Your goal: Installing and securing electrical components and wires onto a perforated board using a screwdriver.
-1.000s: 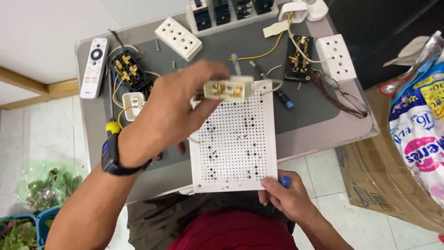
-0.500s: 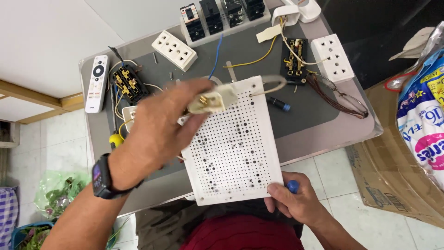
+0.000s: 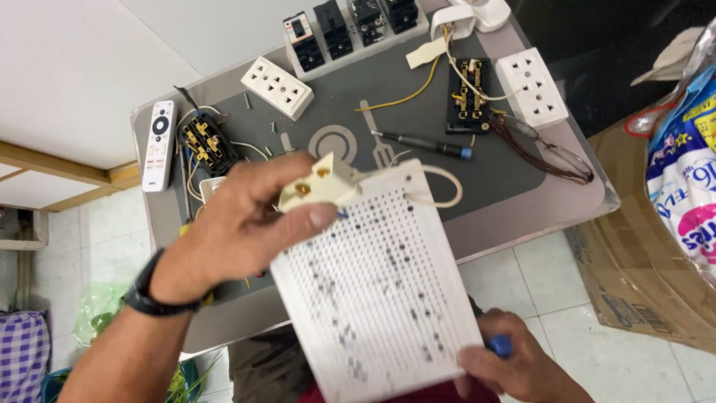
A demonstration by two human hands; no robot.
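- Head view: the left hand, a dark watch on its wrist, has its fingers curled around a small cream plug block and pinches it at the upper corner of a white perforated board.
- The block sits at the board's top left edge, touching it, and a pale wire loop curves off the board's top right corner.
- The right hand grips the board's lower right corner with its fingers closed, and a blue-tipped tool shows inside that grip.
- The board is held tilted above the near edge of a grey table.
- On the table behind lie a screwdriver with a blue end, an opened black socket base with brass parts, a white socket plate just beside it, and a pair of glasses.
- Farther left rest another white socket strip, a second opened black base and a white remote control.
- A yellow wire trails across the mat.
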